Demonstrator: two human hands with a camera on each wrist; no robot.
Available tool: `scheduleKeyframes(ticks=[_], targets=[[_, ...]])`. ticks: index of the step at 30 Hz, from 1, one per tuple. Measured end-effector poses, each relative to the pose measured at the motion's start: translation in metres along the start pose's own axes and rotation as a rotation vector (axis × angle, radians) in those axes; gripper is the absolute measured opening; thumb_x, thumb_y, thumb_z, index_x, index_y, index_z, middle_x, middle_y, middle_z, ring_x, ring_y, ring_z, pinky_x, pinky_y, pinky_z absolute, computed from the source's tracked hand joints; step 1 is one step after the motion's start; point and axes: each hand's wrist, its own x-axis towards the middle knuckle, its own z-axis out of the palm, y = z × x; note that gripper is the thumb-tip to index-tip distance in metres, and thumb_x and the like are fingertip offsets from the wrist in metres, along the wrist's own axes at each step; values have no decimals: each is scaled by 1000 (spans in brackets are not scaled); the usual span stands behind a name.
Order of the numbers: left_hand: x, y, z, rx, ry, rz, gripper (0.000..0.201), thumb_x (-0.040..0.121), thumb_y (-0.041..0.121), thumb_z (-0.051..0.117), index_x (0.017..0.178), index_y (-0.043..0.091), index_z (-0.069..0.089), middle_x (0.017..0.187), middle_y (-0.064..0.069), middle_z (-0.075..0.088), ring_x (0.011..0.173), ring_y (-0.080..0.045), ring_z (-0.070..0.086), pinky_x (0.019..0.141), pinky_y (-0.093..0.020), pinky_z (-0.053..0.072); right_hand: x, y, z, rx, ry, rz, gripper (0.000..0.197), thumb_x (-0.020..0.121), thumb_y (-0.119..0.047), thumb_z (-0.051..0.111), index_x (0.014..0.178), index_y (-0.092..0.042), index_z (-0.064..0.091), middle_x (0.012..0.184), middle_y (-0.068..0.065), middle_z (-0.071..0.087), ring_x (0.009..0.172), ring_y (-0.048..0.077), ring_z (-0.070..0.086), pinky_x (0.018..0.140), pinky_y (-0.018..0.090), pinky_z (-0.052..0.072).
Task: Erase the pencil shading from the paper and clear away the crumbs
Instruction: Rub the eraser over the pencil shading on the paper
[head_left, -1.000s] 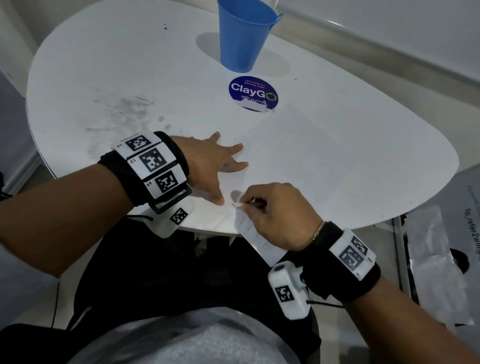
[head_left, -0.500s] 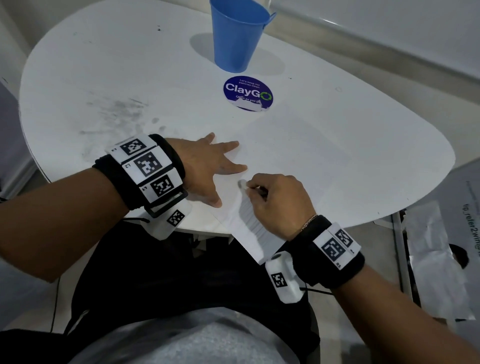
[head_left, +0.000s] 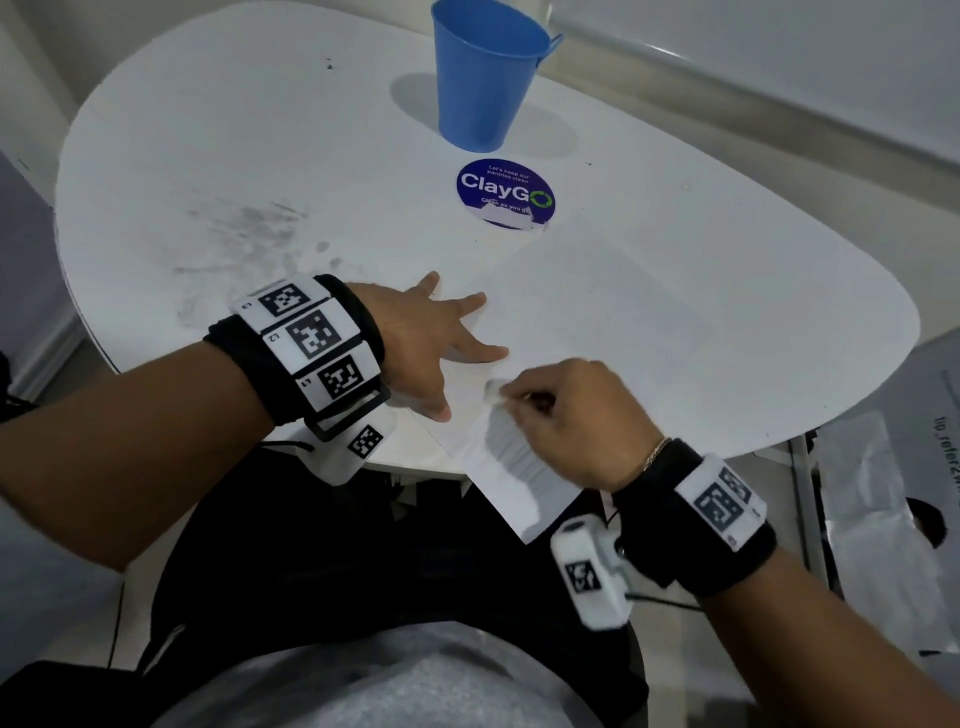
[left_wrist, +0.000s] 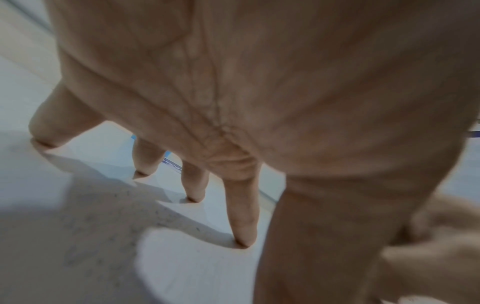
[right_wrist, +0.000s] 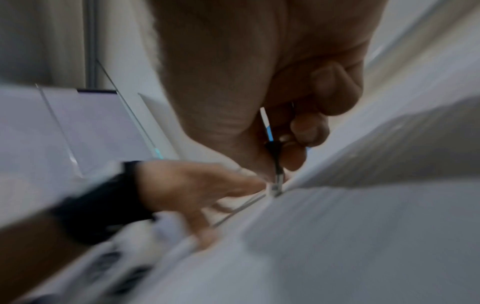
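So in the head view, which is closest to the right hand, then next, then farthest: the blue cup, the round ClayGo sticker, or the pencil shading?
From the right hand:
1. Pencil shading, on the paper right beside the hand.
2. ClayGo sticker, mid-table, farther back.
3. Blue cup, at the table's far edge, behind the sticker.

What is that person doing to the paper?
The person is rubbing out grey pencil shading on a sheet of paper. The left hand presses flat on the paper while the right hand pinches a small eraser at the shading's top. Plenty of shading remains. A blue cup stands at the table's far side.
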Motion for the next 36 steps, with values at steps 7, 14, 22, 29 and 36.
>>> scheduleKeyframes(ticks=[7,14,22,29,36], targets=[[-2,1,-1,1,1,-3,88,92,45,63,146,69,-2,161,22,-30,150,-24,-31,122,-62,8,-5,2,6,32,7,8,19,93,-29,62,104,-27,77,65,-19,61,59,2,54,66,24,47],[-3,0,-1,-14,2,-1,87,92,45,63,147,69,-1,161,22,-29,150,-22,-30,123,-61,3,9,20,-2,-44,151,102,20,93,-27,60,104,-24,76,89,-7,75,84,19,67,80,35,54],[-2,0,0,-32,13,3,87,91,48,64,147,68,0,161,21,-29,149,-22,-31,122,-61,3,12,23,-5,-7,159,133,19,93,-32,61,104,-29,76,90,-10,75,80,15,67,75,32,56],[-2,0,-1,-21,12,-5,87,92,50,64,147,68,-1,161,20,-29,149,-23,-31,122,-62,3,5,11,-1,3,21,73,18,92,-31,62,103,-28,77,88,-10,75,72,11,65,74,28,55],[-2,2,-2,-18,7,1,88,92,51,63,149,66,-1,162,17,-29,150,-25,-30,121,-60,2,0,10,0,-26,35,58,17,90,-27,62,98,-24,77,80,-7,73,77,20,67,75,34,55]])
